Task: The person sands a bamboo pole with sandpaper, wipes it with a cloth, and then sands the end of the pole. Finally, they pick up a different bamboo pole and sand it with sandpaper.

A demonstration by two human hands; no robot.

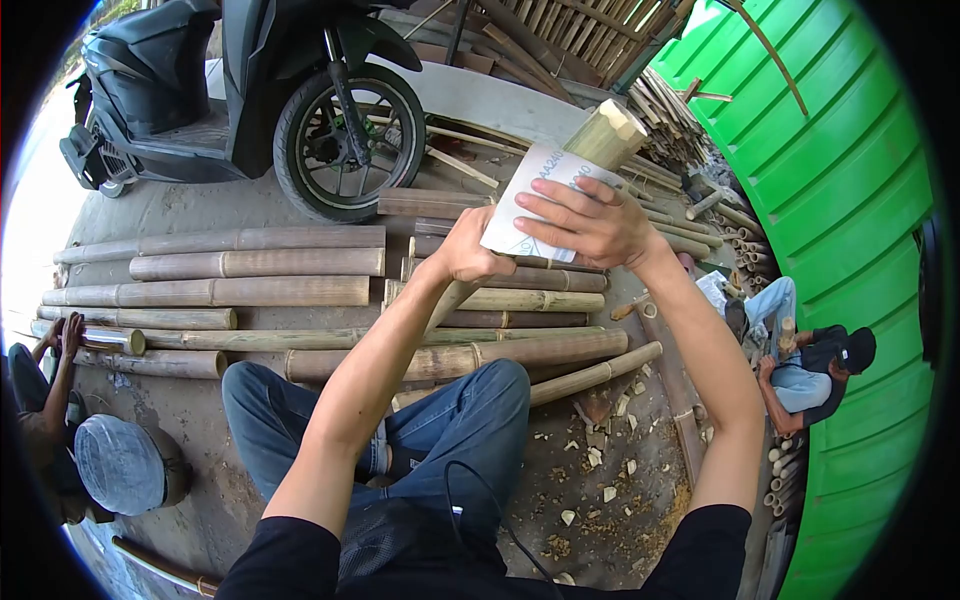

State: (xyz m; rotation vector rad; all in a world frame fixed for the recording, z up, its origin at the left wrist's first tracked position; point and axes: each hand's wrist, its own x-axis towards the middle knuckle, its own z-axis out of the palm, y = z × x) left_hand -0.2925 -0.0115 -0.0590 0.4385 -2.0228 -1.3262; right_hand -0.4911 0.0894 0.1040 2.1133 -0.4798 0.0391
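Note:
In front of me a bamboo pole (606, 138) slants up and away, its cut end at the top right. A sheet of sandpaper (518, 208), white printed back outward, is wrapped around it. My right hand (590, 220) presses the sandpaper onto the pole with its fingers curved over it. Lower down, my left hand (470, 248) is closed around the pole at the paper's lower edge; its fingers are partly hidden. Below the hands, the pole's lower part runs down toward my legs (450, 410).
Several bamboo poles (260, 263) lie in rows on the ground ahead. A motorbike (340, 130) stands behind them. One person (800, 370) sits at right by a green metal wall (860, 480); another person's hands (68, 332) hold bamboo at left, near a bucket (120, 465). Wood chips (610, 493) litter the ground.

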